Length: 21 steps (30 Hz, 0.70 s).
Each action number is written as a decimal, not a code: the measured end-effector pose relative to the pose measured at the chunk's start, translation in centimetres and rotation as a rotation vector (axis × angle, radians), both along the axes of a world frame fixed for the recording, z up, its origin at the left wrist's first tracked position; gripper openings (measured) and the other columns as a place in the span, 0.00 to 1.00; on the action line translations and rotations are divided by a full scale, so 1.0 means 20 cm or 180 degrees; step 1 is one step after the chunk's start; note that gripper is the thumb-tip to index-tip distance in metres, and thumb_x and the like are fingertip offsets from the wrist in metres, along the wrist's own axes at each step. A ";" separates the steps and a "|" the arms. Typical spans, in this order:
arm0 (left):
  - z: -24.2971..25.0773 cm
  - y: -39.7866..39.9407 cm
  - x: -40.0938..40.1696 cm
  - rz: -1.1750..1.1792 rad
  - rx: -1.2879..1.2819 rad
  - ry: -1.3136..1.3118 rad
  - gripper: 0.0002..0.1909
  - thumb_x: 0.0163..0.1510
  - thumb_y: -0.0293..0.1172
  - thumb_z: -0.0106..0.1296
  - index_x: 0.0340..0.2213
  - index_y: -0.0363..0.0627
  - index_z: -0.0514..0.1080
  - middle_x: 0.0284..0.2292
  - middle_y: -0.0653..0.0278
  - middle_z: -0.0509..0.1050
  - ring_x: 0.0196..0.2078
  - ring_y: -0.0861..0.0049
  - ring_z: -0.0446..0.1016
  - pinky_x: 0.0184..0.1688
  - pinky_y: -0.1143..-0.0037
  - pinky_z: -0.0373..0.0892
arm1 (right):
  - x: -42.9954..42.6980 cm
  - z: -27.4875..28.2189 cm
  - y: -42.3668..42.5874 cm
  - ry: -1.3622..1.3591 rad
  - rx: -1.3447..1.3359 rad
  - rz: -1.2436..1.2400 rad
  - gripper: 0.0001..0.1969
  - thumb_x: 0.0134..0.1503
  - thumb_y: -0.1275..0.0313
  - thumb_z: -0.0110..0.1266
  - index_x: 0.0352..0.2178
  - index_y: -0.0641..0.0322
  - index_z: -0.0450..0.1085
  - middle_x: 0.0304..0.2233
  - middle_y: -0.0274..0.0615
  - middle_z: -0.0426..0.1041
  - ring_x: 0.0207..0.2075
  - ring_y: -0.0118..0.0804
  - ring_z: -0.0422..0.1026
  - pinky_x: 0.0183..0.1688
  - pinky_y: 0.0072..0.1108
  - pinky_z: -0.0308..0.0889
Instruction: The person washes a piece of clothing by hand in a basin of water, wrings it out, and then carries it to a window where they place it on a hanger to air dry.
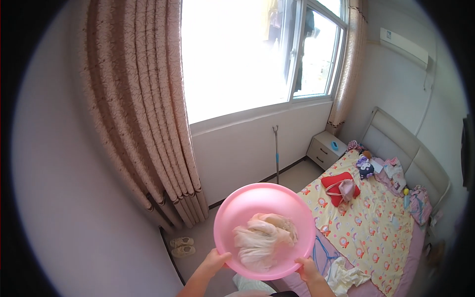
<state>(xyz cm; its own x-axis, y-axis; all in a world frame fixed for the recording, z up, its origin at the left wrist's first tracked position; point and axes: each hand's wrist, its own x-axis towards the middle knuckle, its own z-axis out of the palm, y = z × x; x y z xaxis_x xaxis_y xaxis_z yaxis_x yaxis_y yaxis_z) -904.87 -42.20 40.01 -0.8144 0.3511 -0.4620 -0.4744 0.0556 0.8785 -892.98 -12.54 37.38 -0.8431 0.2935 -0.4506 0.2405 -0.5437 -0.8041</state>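
Observation:
A round pink plastic basin point(237, 208) is held up in front of me, above the floor beside the bed. Inside it lies a bunched, cream-white piece of cloth point(258, 239). My left hand point(217, 258) grips the rim at the lower left, its thumb over the edge. On the lower right of the rim, my right hand point(308, 270) has the same kind of hold. Just beyond the right hand, a cream garment point(345, 276) and blue clothes hangers point(324, 249) lie on the bed's corner.
A bed point(399, 260) with a patterned yellow sheet point(365, 230) fills the right side. A red item point(337, 182) and soft toys point(366, 170) lie on it. A forked pole point(277, 156) leans under the window point(237, 67). Shoes point(182, 247) stand by the left wall, near the curtain point(148, 111).

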 end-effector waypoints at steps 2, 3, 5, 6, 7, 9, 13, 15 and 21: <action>0.03 0.08 -0.22 -0.0212 0.0148 -0.0029 0.20 0.43 0.31 0.49 0.39 0.31 0.68 0.33 0.57 0.73 0.33 0.72 0.74 0.35 0.75 0.72 | -0.16 -0.01 0.05 0.0048 -0.0007 -0.0103 0.22 0.45 0.78 0.48 0.44 0.72 0.59 0.36 0.46 0.68 0.36 0.41 0.72 0.36 0.31 0.72; 0.03 0.11 -0.33 -0.0230 0.0134 -0.0009 0.20 0.43 0.31 0.49 0.39 0.31 0.68 0.33 0.57 0.73 0.33 0.72 0.74 0.35 0.75 0.72 | -0.26 -0.01 0.08 0.0111 -0.0009 -0.0177 0.22 0.44 0.79 0.47 0.44 0.71 0.59 0.37 0.46 0.68 0.36 0.41 0.72 0.36 0.31 0.72; 0.03 0.15 -0.55 -0.0388 -0.0106 0.0056 0.20 0.43 0.31 0.50 0.39 0.32 0.69 0.33 0.58 0.73 0.33 0.72 0.74 0.34 0.75 0.72 | -0.46 -0.07 0.11 0.0085 -0.0012 -0.0206 0.23 0.44 0.79 0.47 0.45 0.70 0.59 0.37 0.45 0.68 0.37 0.41 0.71 0.36 0.32 0.72; 0.04 0.16 -0.66 -0.0393 -0.0139 0.0064 0.20 0.43 0.31 0.50 0.39 0.32 0.69 0.33 0.58 0.73 0.33 0.72 0.74 0.34 0.75 0.72 | -0.57 -0.09 0.11 0.0034 -0.0006 -0.0228 0.23 0.44 0.79 0.46 0.45 0.69 0.59 0.38 0.44 0.68 0.37 0.40 0.71 0.36 0.32 0.71; 0.05 0.15 -0.76 -0.0368 -0.0181 0.0044 0.20 0.44 0.32 0.50 0.39 0.32 0.68 0.33 0.58 0.73 0.33 0.73 0.74 0.34 0.75 0.72 | -0.69 -0.10 0.13 0.0039 -0.0043 -0.0229 0.23 0.44 0.79 0.46 0.45 0.69 0.59 0.38 0.44 0.68 0.37 0.40 0.71 0.36 0.32 0.71; 0.07 0.13 -0.98 -0.0353 -0.0277 0.0025 0.21 0.44 0.33 0.49 0.39 0.32 0.68 0.33 0.58 0.73 0.33 0.73 0.74 0.34 0.76 0.72 | -0.95 -0.11 0.13 0.0135 -0.0104 -0.0013 0.24 0.43 0.78 0.46 0.46 0.69 0.59 0.39 0.44 0.67 0.38 0.40 0.71 0.36 0.32 0.71; 0.12 0.11 -1.39 -0.0269 -0.0359 0.0028 0.21 0.47 0.36 0.50 0.41 0.35 0.67 0.34 0.60 0.73 0.33 0.75 0.74 0.32 0.77 0.71 | -1.39 -0.12 0.06 0.0051 -0.0354 0.0007 0.24 0.43 0.78 0.47 0.46 0.69 0.59 0.39 0.44 0.67 0.38 0.40 0.70 0.36 0.32 0.71; 0.18 0.11 -1.57 0.0071 -0.0409 0.0096 0.23 0.51 0.39 0.50 0.45 0.36 0.65 0.36 0.61 0.72 0.36 0.74 0.73 0.37 0.78 0.70 | -1.56 -0.13 0.03 -0.0024 -0.0245 -0.0203 0.24 0.42 0.78 0.47 0.45 0.69 0.59 0.38 0.44 0.66 0.36 0.40 0.70 0.36 0.32 0.71; 0.20 0.26 -2.30 0.0858 -0.1267 0.2296 0.33 0.54 0.42 0.45 0.55 0.34 0.52 0.53 0.45 0.57 0.56 0.62 0.57 0.54 0.71 0.57 | -1.90 -0.15 0.11 -0.0210 -0.0362 -0.0708 0.26 0.40 0.80 0.47 0.45 0.68 0.57 0.35 0.42 0.64 0.34 0.37 0.69 0.32 0.29 0.72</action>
<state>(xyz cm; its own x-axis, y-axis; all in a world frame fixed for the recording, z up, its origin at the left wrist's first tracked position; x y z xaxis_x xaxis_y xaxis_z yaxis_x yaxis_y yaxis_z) -950.78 -36.91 43.99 -0.9881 0.0258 0.1519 0.1499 0.3888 0.9090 -930.96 -10.31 34.46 -0.7312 0.4127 -0.5432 0.1548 -0.6752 -0.7213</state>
